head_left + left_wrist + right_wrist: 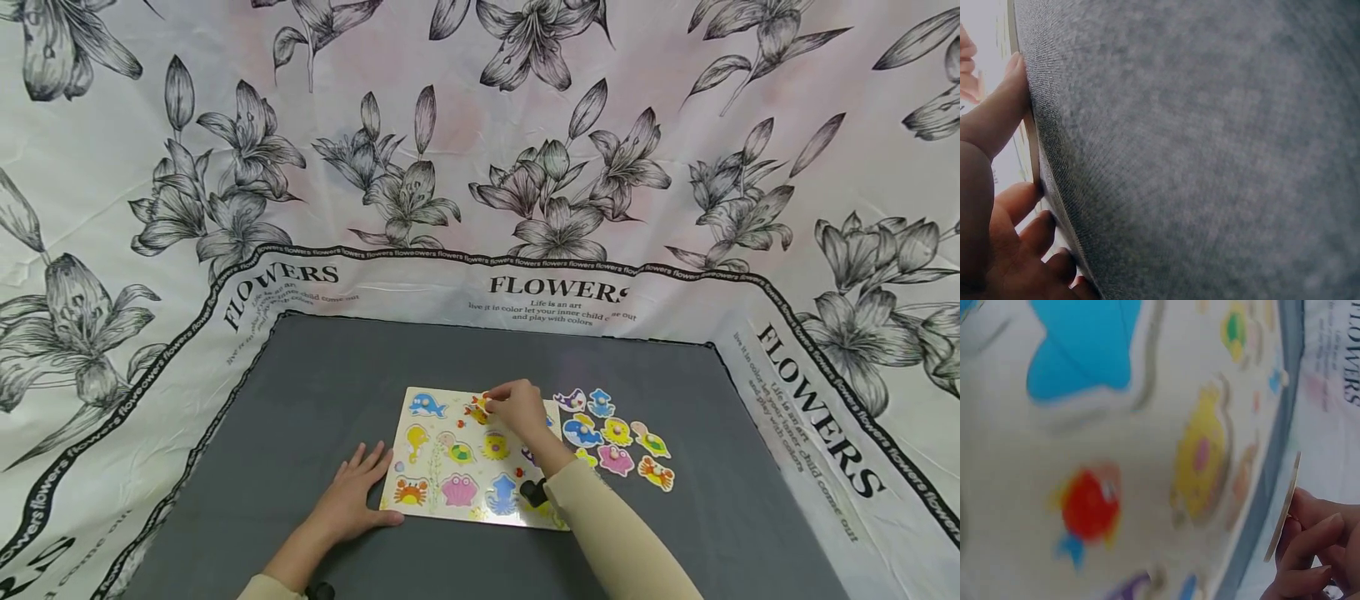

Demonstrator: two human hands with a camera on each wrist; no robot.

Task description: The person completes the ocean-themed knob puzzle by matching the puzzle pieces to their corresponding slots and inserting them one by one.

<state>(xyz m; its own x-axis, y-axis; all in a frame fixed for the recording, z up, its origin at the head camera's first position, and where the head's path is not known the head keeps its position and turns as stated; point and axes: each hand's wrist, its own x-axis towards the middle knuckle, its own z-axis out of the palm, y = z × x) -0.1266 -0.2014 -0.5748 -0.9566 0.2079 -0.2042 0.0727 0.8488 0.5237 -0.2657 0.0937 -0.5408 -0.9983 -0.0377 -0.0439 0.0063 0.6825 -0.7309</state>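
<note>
From the head view, the puzzle board (472, 458) lies on the grey mat (300, 400). The left hand (352, 500) rests flat, fingers spread, at its near-left edge. The right hand (517, 408) pinches a puzzle piece (477, 409) at the far edge. Loose pieces (615, 433) lie right.

Left wrist view: fingers (1004, 112) touch the board's edge.

Right wrist view: fingertips (1310, 519) pinch the thin piece (1284, 506) edge-on.
</note>
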